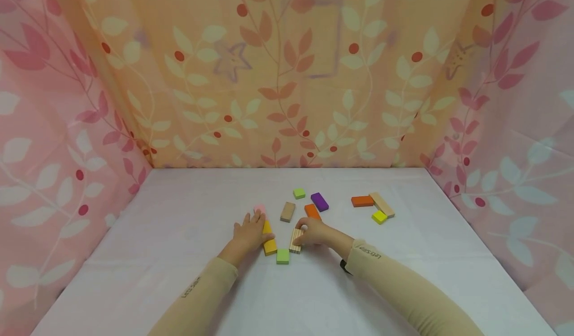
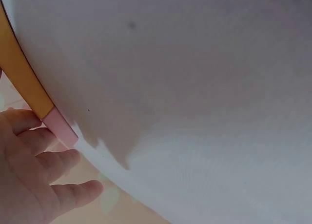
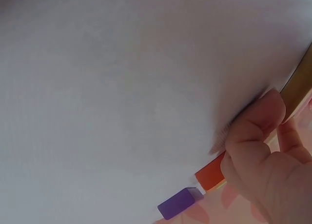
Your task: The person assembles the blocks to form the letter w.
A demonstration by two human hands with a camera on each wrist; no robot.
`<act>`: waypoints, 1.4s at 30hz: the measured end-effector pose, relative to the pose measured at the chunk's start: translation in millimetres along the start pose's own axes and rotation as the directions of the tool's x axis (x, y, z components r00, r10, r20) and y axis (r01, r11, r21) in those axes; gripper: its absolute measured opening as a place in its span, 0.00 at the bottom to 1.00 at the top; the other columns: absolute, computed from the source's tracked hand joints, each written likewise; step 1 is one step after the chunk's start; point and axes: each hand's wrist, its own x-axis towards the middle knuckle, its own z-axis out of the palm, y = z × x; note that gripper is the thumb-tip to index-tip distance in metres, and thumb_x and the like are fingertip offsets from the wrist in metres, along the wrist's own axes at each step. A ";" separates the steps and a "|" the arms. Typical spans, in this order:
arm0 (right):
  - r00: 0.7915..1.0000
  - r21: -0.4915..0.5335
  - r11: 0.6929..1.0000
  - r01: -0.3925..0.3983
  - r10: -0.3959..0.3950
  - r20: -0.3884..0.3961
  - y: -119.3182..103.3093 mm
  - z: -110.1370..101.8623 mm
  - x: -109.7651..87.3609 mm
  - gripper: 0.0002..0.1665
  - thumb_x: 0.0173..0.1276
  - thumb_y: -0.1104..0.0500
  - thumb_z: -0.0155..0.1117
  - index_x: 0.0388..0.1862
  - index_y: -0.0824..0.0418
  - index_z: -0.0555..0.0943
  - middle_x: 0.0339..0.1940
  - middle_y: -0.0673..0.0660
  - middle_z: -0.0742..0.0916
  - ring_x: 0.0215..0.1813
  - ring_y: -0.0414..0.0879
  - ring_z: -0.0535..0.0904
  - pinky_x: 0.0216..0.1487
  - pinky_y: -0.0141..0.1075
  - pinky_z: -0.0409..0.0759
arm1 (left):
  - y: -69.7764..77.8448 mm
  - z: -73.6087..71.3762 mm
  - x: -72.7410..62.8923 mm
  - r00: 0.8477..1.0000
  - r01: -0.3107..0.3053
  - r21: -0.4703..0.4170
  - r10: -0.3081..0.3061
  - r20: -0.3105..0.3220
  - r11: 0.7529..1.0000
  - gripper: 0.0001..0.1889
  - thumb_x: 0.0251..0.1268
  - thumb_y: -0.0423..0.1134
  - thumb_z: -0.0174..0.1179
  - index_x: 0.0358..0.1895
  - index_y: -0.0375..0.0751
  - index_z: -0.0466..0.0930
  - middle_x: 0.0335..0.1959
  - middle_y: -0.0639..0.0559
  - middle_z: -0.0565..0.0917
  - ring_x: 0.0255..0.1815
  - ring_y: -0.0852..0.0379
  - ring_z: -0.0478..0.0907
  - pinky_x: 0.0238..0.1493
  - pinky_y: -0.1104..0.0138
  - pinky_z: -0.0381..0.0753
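While the left hand [image 1: 248, 235], fingers spread, touches the amber block [image 1: 270, 249], the right hand [image 1: 316, 232] pinches the striped block [image 1: 294, 247]; arranging looks partly done, the purple block [image 1: 320, 202] seemingly unplaced.

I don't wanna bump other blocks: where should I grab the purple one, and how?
Probably pinch the purple block by its long sides near the far end, from above: it lies flat, and an orange block sits close to its nearer end.
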 end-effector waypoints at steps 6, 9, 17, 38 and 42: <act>0.999 0.061 0.998 -0.029 0.028 0.023 0.4 -4.7 -0.8 0.25 0.57 0.56 0.76 0.51 0.58 0.78 0.49 0.57 0.79 0.37 0.48 0.73 0.32 0.35 0.75 | -1.0 1.6 0.2 1.000 0.004 0.003 -0.004 -0.002 1.000 0.40 0.69 0.56 0.55 0.74 0.33 0.57 0.77 0.38 0.53 0.75 0.33 0.48 0.66 0.34 0.50; 0.998 0.121 0.991 -0.056 0.054 0.021 3.1 -7.5 0.3 0.28 0.57 0.57 0.76 0.55 0.61 0.78 0.54 0.61 0.79 0.39 0.48 0.75 0.33 0.36 0.77 | -1.2 1.7 0.6 1.000 0.002 0.002 -0.002 0.002 1.000 0.40 0.69 0.56 0.55 0.74 0.33 0.57 0.77 0.38 0.52 0.75 0.33 0.48 0.66 0.34 0.50; 0.989 0.323 0.935 -0.146 0.142 0.036 12.1 -14.5 10.8 0.37 0.64 0.60 0.69 0.69 0.68 0.68 0.35 0.58 0.81 0.28 0.44 0.73 0.25 0.31 0.76 | -1.8 1.9 1.3 1.000 0.006 -0.010 -0.005 0.008 1.000 0.40 0.70 0.56 0.55 0.75 0.34 0.56 0.77 0.39 0.52 0.75 0.34 0.48 0.66 0.34 0.50; 0.998 0.232 0.971 -0.055 0.063 -0.028 6.4 -21.3 52.9 0.50 0.64 0.47 0.70 0.76 0.64 0.57 0.20 0.55 0.78 0.17 0.40 0.71 0.21 0.31 0.72 | -1.1 1.1 3.0 1.000 0.015 -0.025 -0.015 0.011 1.000 0.40 0.69 0.57 0.54 0.75 0.35 0.55 0.77 0.40 0.51 0.76 0.35 0.47 0.67 0.34 0.48; 0.997 0.091 0.994 -0.056 0.061 -0.046 -0.4 -19.7 59.4 0.49 0.62 0.46 0.71 0.76 0.60 0.60 0.43 0.61 0.84 0.31 0.44 0.75 0.41 0.38 0.78 | -0.4 1.7 1.7 1.000 0.006 -0.028 -0.006 0.003 1.000 0.40 0.69 0.56 0.55 0.75 0.34 0.56 0.77 0.39 0.52 0.75 0.35 0.48 0.66 0.34 0.48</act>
